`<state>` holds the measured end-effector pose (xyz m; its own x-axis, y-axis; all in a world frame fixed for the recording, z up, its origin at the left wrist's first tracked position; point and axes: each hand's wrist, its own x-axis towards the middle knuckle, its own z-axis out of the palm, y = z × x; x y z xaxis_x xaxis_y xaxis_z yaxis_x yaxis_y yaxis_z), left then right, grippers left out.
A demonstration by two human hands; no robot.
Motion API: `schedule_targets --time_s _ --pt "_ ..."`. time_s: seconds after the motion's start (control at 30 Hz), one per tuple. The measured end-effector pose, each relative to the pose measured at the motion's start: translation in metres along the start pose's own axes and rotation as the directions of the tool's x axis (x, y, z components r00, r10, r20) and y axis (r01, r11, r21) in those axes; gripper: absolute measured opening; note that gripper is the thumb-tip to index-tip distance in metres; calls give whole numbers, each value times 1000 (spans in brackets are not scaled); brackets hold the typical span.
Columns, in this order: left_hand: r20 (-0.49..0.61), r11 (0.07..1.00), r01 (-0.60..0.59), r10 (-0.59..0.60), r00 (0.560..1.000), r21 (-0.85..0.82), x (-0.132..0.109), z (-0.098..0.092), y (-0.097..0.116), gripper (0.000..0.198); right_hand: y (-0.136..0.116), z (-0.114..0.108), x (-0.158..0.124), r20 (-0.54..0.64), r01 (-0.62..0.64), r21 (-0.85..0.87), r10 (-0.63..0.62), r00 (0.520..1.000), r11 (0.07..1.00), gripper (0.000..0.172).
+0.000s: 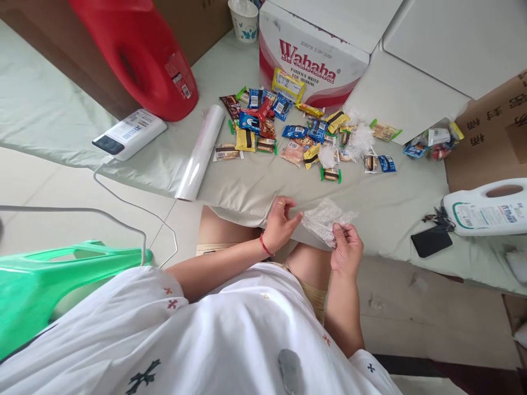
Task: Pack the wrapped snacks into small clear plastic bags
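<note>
**Status: clear bag in hand, packets on the table**

Progress. The person is holding a crumpled clear plastic bag point(325, 219) just over the near table edge point(247, 204), above the knees. The left hand point(282, 222) is pinching the bag's left end, thumb against curled fingers. The right hand point(347, 249) is gripping the lower right end between thumb and forefinger, with the other fingers loosely bent. The bag is looking empty, and whether its mouth is open cannot be told. The snack packets point(288, 129) are lying loose in a scatter toward the back of the table, well apart from the bag. By this judgement, no packet is sitting in the held bag. A small bundle of packets point(432, 142) is lying at the far right. It appears to be wrapped in clear film, though this is too small to confirm.

Clearance. A bare strip of cloth is lying between the hands and the packets. A roll of clear film point(201, 151) is lying to the left, its near end overhanging the table edge. A Wahaha carton point(313, 60) is bounding the scatter at the back. A red jug point(144, 55) and a white device point(129, 133) are occupying the left rear. A white jug point(486, 211) and a black phone point(431, 241) are lying to the right, near the edge. A green plastic bag point(49, 280) is hanging at the person's left, off the table.
</note>
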<state>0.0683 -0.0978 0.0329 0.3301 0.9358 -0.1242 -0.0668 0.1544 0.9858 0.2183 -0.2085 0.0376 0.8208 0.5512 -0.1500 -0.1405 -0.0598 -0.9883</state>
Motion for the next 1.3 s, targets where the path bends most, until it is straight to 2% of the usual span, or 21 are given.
schedule_targets --time_s 0.03,0.1,0.2,0.27,0.33,0.43,0.57,0.67,0.87,1.1,1.3 --pt "-4 993 -94 95 996 68 -2 0 5 27 0 -2 -2 -5 36 -43 -37 999 998 40" --pt "132 981 -175 163 978 83 -6 4 14 25 0 -5 -7 29 115 -128 -112 993 985 34" --pt "437 997 -71 64 897 -1 -6 18 22 34 -3 -5 -11 181 264 -222 -227 957 938 26" --pt "507 999 19 6 862 -44 -5 29 23 42 -5 -4 -13 269 337 -238 -272 924 911 23" --pt "492 991 85 -23 870 -105 -5 36 20 46 -6 -5 -14 319 328 -201 -255 913 923 21" --pt "449 963 159 -45 892 -219 -6 40 15 47 -5 -8 -14 324 200 -79 -164 932 977 22" --pt "429 899 297 -141 892 -323 -5 33 10 48 -3 -11 -12 180 1 64 -13 984 998 30" --pt "408 867 345 -187 893 -358 -1 25 9 47 -3 -11 -10 118 -93 145 76 990 985 34" --pt "420 829 431 -270 867 -356 3 9 17 48 -1 -3 -4 66 -95 226 82 994 970 34" --pt "317 833 384 -268 910 -398 14 -17 25 43 5 2 13 10 -83 367 85 996 926 32" --pt "387 791 440 -281 878 -425 23 -51 29 33 1 0 20 62 -155 358 142 988 921 28"
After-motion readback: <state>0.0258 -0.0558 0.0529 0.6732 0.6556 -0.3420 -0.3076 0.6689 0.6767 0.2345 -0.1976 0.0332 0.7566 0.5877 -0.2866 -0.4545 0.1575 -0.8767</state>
